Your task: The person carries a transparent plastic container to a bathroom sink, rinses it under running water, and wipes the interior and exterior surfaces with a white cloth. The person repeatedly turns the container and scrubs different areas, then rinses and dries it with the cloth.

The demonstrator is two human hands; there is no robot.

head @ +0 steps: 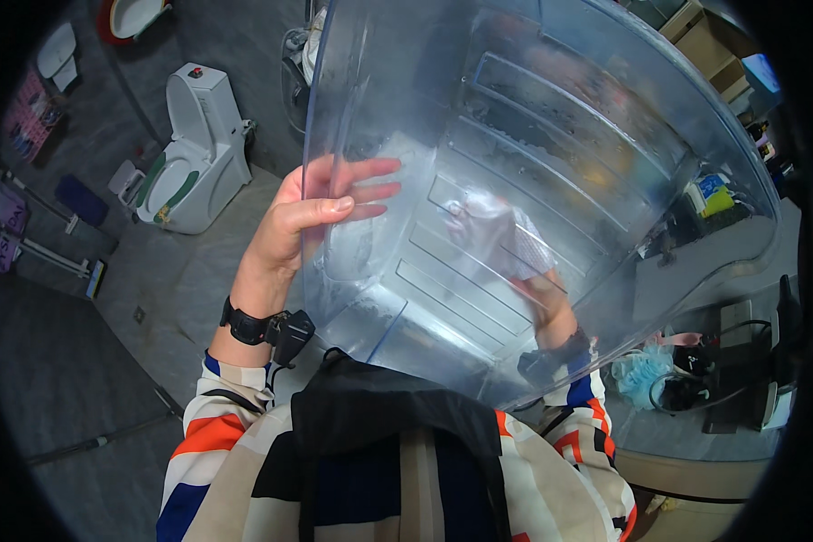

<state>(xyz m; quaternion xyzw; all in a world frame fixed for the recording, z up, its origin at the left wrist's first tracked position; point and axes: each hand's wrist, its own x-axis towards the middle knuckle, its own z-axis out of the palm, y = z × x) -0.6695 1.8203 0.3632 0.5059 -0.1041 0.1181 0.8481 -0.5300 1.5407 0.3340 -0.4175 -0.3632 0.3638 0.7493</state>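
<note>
A large clear plastic bin (pixel 447 251), wet with droplets, fills the middle of the head view and is tilted in front of me. My left hand (pixel 325 200) grips its left rim, thumb on the near side and fingers behind the clear wall. Seen through the plastic, my right hand (pixel 545 291) is at a white cloth (pixel 494 230) against the bin's outer or far side; which side cannot be told. The cloth has a mesh-like part, and it hides most of the right fingers.
A white toilet (pixel 210 149) with raised lid stands at the upper left. Mops (pixel 57 257) lean at the far left. On the right counter (pixel 691 450) lie a blue mesh bath puff (pixel 643 374) and black items. A yellow-and-blue packet (pixel 711 194) shows through the bin.
</note>
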